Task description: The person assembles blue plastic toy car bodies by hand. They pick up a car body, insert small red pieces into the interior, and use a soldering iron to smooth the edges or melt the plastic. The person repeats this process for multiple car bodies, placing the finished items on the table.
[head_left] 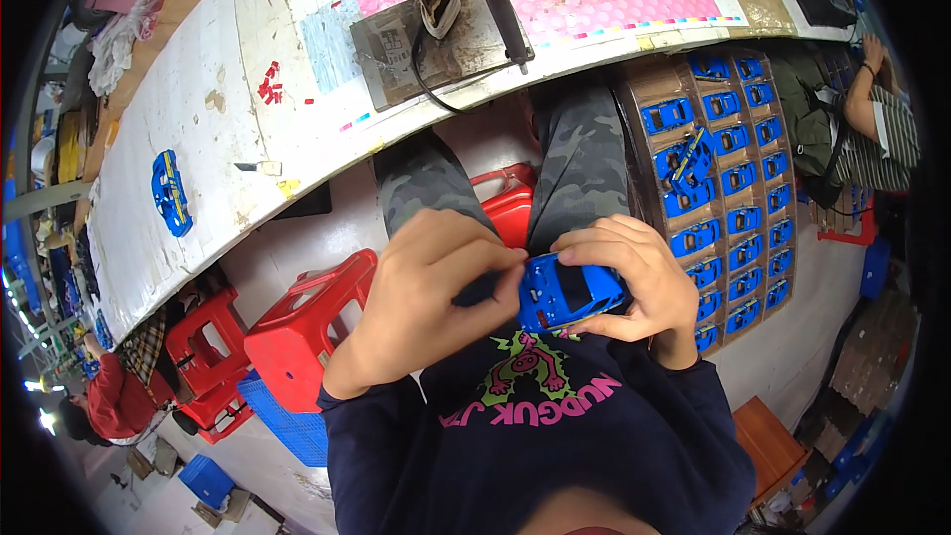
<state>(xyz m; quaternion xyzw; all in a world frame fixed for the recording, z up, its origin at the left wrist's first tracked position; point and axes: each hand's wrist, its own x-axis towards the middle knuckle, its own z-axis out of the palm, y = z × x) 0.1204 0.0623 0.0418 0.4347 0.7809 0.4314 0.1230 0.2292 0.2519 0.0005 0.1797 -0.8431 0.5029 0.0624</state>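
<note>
A blue toy car body (567, 289) with a black window area is gripped in my right hand (639, 277), fingers along its far edge and thumb on its near side. My left hand (436, 287) is closed in a pinch at the car's left end. What sits between its fingertips, if anything, is too small to make out. A small red spot shows on the car's left end. Both hands are above my lap, in front of my dark sweatshirt.
The white table (213, 228) holds another blue toy car (170, 193), a small blade (260, 168), scattered red pieces (269, 84) and a metal stand (436, 40). A divided box (644, 89) of blue cars lies right. Red stools (297, 337) stand left. Other people sit at both sides.
</note>
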